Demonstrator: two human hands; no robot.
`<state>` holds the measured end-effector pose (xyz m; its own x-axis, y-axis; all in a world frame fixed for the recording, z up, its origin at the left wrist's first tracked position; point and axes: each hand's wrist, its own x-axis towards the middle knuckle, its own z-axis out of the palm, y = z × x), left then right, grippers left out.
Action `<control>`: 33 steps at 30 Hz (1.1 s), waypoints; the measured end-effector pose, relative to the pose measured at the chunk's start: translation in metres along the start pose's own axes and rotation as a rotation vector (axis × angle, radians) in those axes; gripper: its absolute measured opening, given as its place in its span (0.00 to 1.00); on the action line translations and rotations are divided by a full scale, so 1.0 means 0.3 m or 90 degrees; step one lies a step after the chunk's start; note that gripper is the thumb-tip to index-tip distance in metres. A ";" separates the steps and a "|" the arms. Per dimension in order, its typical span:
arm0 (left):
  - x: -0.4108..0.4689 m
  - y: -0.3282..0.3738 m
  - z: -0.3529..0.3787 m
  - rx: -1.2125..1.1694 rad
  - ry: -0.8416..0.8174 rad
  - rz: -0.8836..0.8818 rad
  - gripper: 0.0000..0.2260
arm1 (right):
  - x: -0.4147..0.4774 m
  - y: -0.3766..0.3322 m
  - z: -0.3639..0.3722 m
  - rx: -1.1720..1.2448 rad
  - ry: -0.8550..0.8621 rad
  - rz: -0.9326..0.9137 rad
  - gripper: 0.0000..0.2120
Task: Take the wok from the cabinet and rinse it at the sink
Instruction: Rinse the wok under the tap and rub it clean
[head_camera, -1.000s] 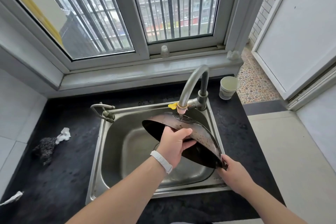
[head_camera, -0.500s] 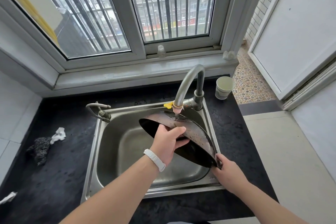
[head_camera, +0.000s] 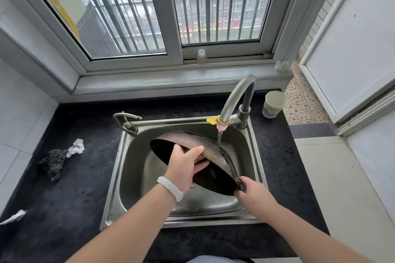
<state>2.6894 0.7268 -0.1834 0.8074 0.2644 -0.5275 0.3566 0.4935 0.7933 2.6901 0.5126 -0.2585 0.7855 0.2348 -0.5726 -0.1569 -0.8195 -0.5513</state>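
A dark, speckled counter (head_camera: 81, 188) is running under a barred window (head_camera: 149, 10), with a steel sink (head_camera: 254, 156) set into it and pale tiles lining the wall at left. A paper cup (head_camera: 273, 104) is standing upright near the faucet (head_camera: 237, 100), its contents hidden from view. A dark scouring pad (head_camera: 53, 162) and a crumpled white scrap (head_camera: 75, 147) are lying touching each other left of the sink. Water is running from the faucet onto the wok (head_camera: 205, 149), which is being held tilted on edge over the basin. The left hand (head_camera: 186, 164), a white band on its wrist, is curling over the wok's upper rim, fingers inside. The right hand (head_camera: 250, 192) is closing around the wok's near edge.
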 end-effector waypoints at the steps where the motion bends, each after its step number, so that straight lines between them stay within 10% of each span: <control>1: -0.002 0.009 -0.011 0.010 -0.013 0.008 0.11 | 0.002 -0.022 0.003 0.009 -0.006 0.002 0.08; 11: -0.038 0.040 -0.126 0.142 -0.081 0.050 0.31 | -0.001 -0.214 0.089 0.156 -0.125 0.066 0.10; 18: -0.023 -0.042 -0.249 0.376 -0.081 0.105 0.25 | -0.046 -0.313 0.128 0.234 -0.195 0.117 0.09; 26: -0.034 -0.095 -0.608 0.844 0.178 0.283 0.20 | -0.084 -0.380 0.120 0.266 -0.236 0.134 0.09; 33: -0.075 -0.069 -0.705 0.656 0.321 0.165 0.33 | -0.104 -0.410 0.111 0.294 -0.269 0.171 0.10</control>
<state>2.5645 0.8857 -0.2524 0.7170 0.6703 -0.1914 0.6069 -0.4651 0.6444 2.6650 0.6235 -0.1930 0.3971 0.3161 -0.8616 -0.6268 -0.5923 -0.5062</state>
